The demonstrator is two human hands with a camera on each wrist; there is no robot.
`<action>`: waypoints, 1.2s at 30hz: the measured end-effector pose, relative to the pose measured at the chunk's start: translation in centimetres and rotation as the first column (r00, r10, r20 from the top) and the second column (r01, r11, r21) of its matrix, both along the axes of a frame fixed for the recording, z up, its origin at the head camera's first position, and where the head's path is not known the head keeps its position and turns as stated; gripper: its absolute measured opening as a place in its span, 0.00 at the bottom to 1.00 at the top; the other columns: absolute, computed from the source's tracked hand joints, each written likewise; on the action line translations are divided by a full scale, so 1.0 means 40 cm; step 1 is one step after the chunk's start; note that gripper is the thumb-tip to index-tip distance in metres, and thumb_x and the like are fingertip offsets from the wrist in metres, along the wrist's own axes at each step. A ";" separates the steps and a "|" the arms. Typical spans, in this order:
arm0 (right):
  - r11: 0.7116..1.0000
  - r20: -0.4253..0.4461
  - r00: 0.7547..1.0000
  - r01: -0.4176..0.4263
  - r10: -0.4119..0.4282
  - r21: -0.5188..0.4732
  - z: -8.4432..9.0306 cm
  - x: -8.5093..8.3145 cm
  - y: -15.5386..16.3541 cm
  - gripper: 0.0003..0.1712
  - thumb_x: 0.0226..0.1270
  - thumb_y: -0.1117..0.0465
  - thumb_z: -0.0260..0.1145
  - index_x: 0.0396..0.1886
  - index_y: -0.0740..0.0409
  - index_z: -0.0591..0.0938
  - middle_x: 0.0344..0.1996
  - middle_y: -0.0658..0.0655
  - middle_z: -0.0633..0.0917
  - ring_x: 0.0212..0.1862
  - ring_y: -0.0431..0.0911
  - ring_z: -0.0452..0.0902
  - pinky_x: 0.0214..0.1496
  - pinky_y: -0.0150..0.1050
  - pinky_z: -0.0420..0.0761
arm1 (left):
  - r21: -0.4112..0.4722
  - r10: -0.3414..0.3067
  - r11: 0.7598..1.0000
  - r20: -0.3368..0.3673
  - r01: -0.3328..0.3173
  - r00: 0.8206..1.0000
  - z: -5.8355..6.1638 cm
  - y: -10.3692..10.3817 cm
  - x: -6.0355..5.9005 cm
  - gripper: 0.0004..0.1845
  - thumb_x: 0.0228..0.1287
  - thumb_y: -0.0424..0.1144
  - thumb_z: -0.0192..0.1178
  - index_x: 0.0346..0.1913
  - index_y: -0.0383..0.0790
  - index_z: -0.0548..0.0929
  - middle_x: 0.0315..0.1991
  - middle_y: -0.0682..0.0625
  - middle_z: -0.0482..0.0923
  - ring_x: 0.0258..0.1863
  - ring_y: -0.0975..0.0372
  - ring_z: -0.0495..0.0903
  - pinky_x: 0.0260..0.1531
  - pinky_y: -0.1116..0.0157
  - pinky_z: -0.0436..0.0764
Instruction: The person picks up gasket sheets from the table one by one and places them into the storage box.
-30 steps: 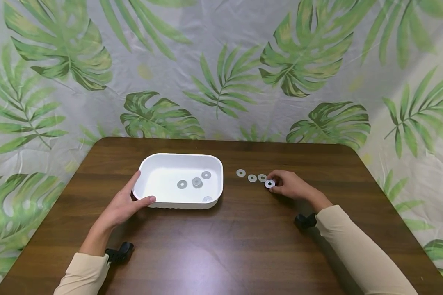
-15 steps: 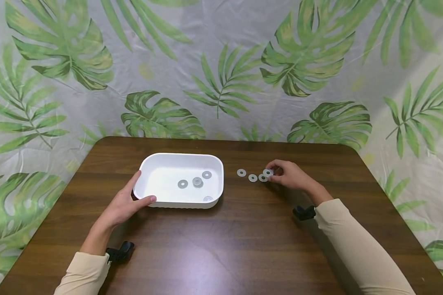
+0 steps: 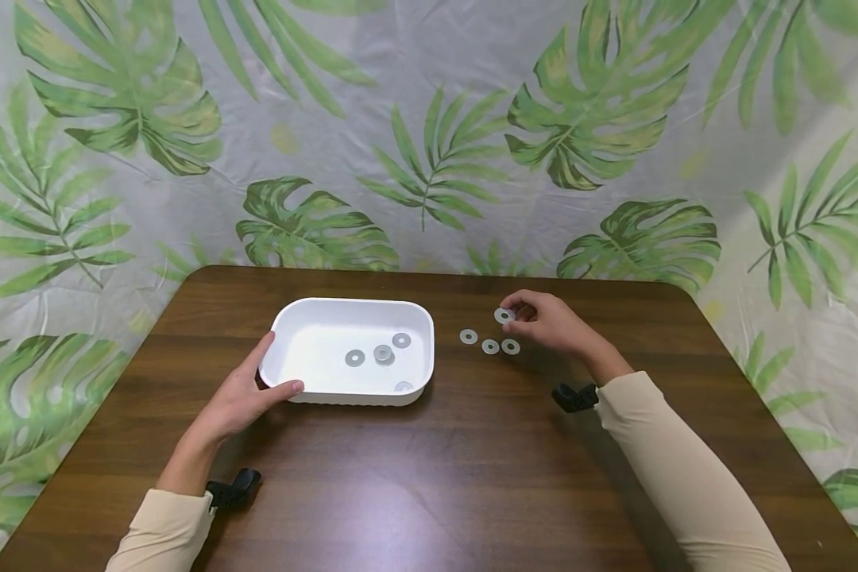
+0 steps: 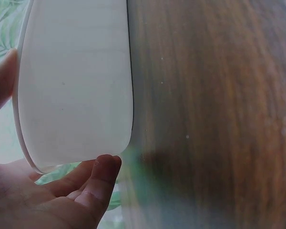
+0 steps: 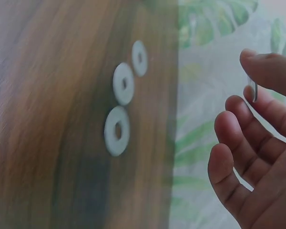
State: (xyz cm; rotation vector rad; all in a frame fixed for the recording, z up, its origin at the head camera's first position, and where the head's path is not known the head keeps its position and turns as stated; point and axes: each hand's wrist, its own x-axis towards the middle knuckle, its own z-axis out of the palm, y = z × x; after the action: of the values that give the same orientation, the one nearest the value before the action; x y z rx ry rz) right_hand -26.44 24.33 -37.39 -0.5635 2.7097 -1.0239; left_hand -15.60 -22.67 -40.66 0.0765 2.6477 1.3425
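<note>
- A person's right hand [image 3: 546, 322] pinches a flat metal washer [image 3: 504, 315] between thumb and fingertips, holding it in the air above the tabletop [image 3: 429, 477], toward the far edge and right of centre. The right wrist view shows the washer edge-on [image 5: 254, 89] at the fingertips, the other fingers loosely curled.
- A second ago that washer lay at the right end of a short row on the wood, under the same fingers; half a second ago it was just clear of the surface. It now sits higher and further left, nearer the tray.
- Three washers [image 3: 489, 345] remain in the row, just beside and below the raised hand, flat on the tabletop and apart from each other.
- The left hand [image 3: 246, 393] rests against the near left corner of a white tray [image 3: 293, 318], thumb along the front wall and fingers up the left side, where it has stayed throughout. The left wrist view shows the fingers relaxed against the wall rather than wrapped round it.
- Inside the tray lie washers [image 3: 382, 354] toward its right half; one near the front wall is hard to make out.
- Judging from the lift and the leftward drift, one washer has left the row and is in transit toward the tray, with three left to handle.
</note>
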 end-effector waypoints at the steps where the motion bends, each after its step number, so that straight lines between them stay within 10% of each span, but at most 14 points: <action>1: 1.000 0.008 1.000 -0.001 0.001 -0.009 0.005 0.000 -0.007 0.20 0.68 0.56 0.68 0.57 0.56 0.78 0.45 0.59 0.84 0.46 0.50 0.80 0.45 0.42 0.79 | 0.000 0.000 1.000 0.000 0.000 1.000 0.000 0.000 0.000 0.58 0.61 0.51 0.68 0.80 0.39 0.38 0.78 0.29 0.43 0.77 0.36 0.48 0.71 0.38 0.53; 18: 0.992 -0.052 0.993 -0.113 0.111 -0.048 0.076 0.012 -0.130 0.20 0.66 0.58 0.70 0.56 0.56 0.80 0.47 0.57 0.84 0.47 0.49 0.81 0.49 0.44 0.79 | 0.005 -0.002 1.000 -0.016 0.002 1.000 0.001 0.000 0.000 0.58 0.61 0.50 0.68 0.80 0.37 0.39 0.78 0.28 0.44 0.76 0.36 0.49 0.71 0.38 0.54; 36: 0.959 -0.042 0.964 -0.265 0.262 -0.100 0.059 0.023 -0.237 0.21 0.63 0.62 0.71 0.56 0.59 0.80 0.43 0.57 0.84 0.41 0.47 0.80 0.50 0.45 0.81 | 0.010 -0.002 1.000 -0.016 0.002 1.000 -0.003 -0.004 -0.002 0.57 0.61 0.49 0.68 0.80 0.39 0.39 0.78 0.28 0.44 0.76 0.36 0.51 0.70 0.39 0.56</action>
State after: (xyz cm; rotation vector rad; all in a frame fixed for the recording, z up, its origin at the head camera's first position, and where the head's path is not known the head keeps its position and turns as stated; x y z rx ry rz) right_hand -25.53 14.83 -35.01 -0.9363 2.5242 -1.0964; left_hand -15.66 -22.83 -40.79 0.0918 2.6532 1.3597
